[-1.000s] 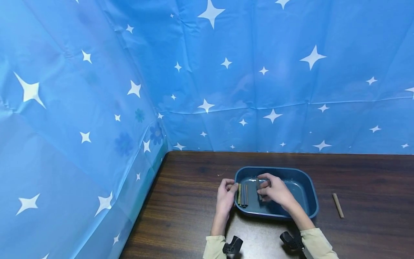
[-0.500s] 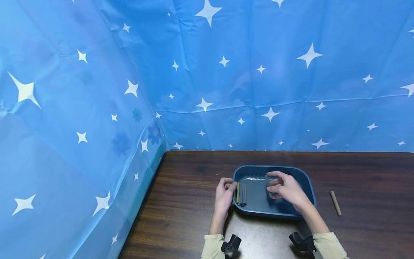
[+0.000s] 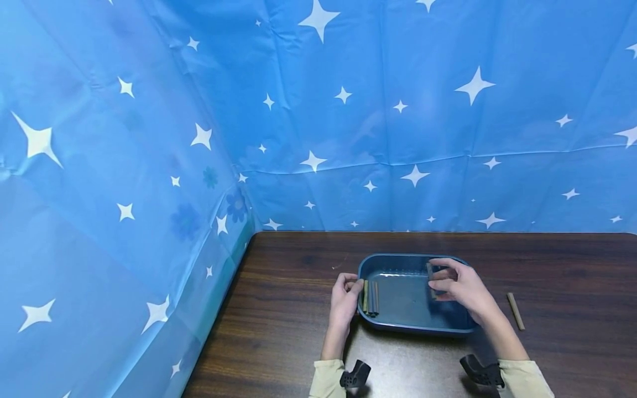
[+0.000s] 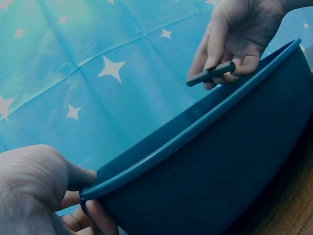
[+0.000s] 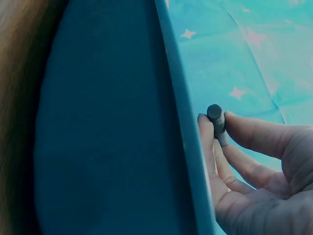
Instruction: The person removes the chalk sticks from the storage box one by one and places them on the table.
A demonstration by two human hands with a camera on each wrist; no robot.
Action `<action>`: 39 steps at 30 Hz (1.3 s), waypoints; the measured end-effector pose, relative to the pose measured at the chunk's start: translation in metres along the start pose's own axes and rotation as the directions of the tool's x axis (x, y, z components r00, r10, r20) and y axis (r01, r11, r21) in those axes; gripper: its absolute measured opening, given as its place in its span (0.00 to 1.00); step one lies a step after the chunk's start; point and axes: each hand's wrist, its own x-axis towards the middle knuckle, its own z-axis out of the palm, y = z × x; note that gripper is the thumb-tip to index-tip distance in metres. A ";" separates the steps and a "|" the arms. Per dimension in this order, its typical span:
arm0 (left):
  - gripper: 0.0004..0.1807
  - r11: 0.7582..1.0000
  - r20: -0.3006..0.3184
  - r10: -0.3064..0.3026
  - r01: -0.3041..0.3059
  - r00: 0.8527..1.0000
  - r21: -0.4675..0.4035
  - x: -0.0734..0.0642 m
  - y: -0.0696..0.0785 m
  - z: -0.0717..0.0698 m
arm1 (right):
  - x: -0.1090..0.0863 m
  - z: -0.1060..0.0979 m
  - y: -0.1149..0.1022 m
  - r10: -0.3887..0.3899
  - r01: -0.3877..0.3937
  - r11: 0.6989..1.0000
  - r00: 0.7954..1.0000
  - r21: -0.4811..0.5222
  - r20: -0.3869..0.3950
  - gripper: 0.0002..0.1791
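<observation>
My left hand (image 3: 344, 304) grips the left wall of a dark blue rectangular basin (image 3: 413, 330), thumb inside the rim and fingers outside in the left wrist view. Between the thumb and fingers of my right hand (image 3: 460, 287) is a slim dark round stick (image 4: 205, 76), held over the right part of the basin. The right wrist view shows that stick end-on, just beyond the basin's edge. Several similar sticks (image 3: 371, 298), yellowish, grey and brown, lie side by side against the basin's left wall, next to my left thumb.
A single tan stick (image 3: 516, 312) lies on the dark wooden table (image 3: 288, 309), right of the basin. Behind and to the left hang blue sheets with white stars (image 3: 323, 204). Each wrist carries a black camera mount (image 3: 355, 375).
My right hand has carried the dark stick rightward across the basin, away from the row of sticks. My left hand keeps its hold on the left wall.
</observation>
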 end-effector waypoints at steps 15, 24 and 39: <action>0.12 1.000 -0.008 -0.017 0.017 1.000 0.015 0.000 0.001 0.000 | -0.016 -0.031 0.012 0.009 -0.009 1.000 0.999 0.005 -0.043 0.34; 0.12 1.000 -0.001 -0.013 0.013 1.000 0.007 0.000 0.000 0.001 | -0.020 -0.040 0.013 0.025 -0.023 0.999 0.997 0.023 -0.066 0.34; 0.12 1.000 0.005 -0.010 0.010 1.000 -0.006 -0.002 0.001 0.000 | -0.026 -0.056 0.022 0.047 -0.040 0.996 0.995 0.081 -0.086 0.36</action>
